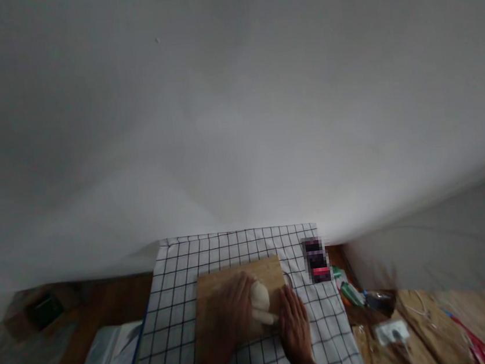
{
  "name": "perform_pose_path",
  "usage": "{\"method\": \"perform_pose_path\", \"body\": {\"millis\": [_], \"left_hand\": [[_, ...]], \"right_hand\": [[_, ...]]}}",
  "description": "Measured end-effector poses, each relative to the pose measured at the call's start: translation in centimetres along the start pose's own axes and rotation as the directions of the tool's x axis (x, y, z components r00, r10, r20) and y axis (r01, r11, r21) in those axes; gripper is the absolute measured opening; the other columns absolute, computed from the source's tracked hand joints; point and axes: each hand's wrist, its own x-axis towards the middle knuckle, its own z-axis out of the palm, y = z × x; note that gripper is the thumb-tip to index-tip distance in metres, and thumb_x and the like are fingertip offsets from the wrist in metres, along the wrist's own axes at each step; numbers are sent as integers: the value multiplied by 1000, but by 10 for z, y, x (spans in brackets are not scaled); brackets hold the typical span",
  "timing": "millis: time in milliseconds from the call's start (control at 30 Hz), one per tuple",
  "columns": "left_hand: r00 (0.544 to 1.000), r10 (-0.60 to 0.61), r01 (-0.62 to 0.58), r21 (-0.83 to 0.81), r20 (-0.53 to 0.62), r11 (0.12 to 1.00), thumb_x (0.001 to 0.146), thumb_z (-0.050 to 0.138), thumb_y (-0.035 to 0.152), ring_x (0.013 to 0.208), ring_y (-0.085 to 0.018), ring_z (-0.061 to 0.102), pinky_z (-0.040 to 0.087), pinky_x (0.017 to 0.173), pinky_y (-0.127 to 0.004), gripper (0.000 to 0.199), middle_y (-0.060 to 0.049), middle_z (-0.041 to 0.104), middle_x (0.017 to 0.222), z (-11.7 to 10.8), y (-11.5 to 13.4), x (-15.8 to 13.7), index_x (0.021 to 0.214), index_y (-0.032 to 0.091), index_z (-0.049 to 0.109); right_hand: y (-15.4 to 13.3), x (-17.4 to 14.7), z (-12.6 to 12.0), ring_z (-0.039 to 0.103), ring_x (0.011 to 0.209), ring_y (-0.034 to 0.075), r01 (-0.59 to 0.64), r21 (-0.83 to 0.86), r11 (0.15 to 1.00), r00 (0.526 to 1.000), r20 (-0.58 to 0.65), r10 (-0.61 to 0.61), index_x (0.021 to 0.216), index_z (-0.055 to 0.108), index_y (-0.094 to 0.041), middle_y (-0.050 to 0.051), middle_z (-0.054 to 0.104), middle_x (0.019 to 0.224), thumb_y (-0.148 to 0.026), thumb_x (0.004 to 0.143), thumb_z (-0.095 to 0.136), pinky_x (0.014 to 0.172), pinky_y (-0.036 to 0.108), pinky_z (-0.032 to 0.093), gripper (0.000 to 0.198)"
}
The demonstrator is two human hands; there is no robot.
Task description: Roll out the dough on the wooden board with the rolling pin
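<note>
Pin (265, 317) sat over board (272, 267) at near edge of soft-looking dough (259, 295), left hand (238, 304) blurred, grip unclear, right hand (294, 320) straight-fingered by right end; pin looked stiff, light, best held at both ends.

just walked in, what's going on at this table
A person has both hands at a wooden board on a checked cloth. The left hand, blurred, is over the board beside a pale, rounded lump that looks like dough. A pale rod, perhaps a rolling pin, lies between the hands; its far end is by the right hand, which has its fingers stretched out at the board's right edge. Whether either hand presses on the rod is hard to tell.
</note>
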Motion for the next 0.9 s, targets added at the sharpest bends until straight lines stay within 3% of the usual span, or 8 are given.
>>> {"method": "perform_pose_path", "body": {"millis": [167, 333, 467, 600, 733, 900], "left_hand": [[997, -79, 80, 12, -10, 997, 96, 42, 22, 147, -27, 39, 33, 120, -49, 59, -8, 43, 159, 7, 7, -14, 155, 18, 39], [982, -185, 185, 28, 20, 982, 93, 43, 18, 142, -29, 44, 35, 117, -51, 56, -9, 48, 156, 8, 8, 1, 150, 20, 47], [971, -240, 240, -20, -12, 971, 95, 42, 15, 134, -27, 52, 37, 113, -51, 49, -8, 58, 146, 6, 5, 13, 141, 22, 56], [961, -277, 277, -59, 1, 959, 98, 39, 17, 132, -28, 54, 41, 110, -52, 46, -7, 59, 145, 2, 6, 15, 140, 25, 56], [956, -293, 293, -31, -11, 956, 98, 40, 17, 137, -30, 50, 40, 112, -57, 47, -7, 56, 148, 5, 15, 7, 141, 26, 56], [930, -366, 367, 3, -35, 930, 96, 39, 14, 145, -30, 41, 34, 117, -60, 62, -7, 47, 156, 9, 34, -9, 156, 28, 36]], "right_hand": [[10, 28, -9, 33, 150, 29, 130, -8, 991, 990, 55, -130, 163, 14, -26, 6, 36, 162, -29, 101, 35, 120, 54, 28, 66], [18, 78, -15, 27, 152, 27, 244, 15, 970, 966, 89, -245, 162, 18, -26, 4, 33, 164, -19, 98, 35, 124, 56, 17, 67], [18, 100, -17, 29, 151, 24, 296, 47, 954, 949, 100, -299, 160, 26, -25, 4, 36, 162, -19, 98, 38, 125, 53, 17, 63], [22, 106, -18, 32, 150, 23, 340, 76, 937, 928, 136, -347, 156, 36, -25, 5, 39, 161, -22, 99, 41, 125, 50, 17, 58], [30, 118, -14, 26, 152, 26, 394, 95, 914, 893, 195, -405, 158, 32, -22, 7, 32, 164, -22, 96, 42, 124, 51, 20, 63], [35, 139, -11, 20, 154, 28, 465, 150, 872, 833, 258, -489, 161, 22, -22, 7, 24, 167, -21, 93, 41, 124, 55, 20, 71]]}}
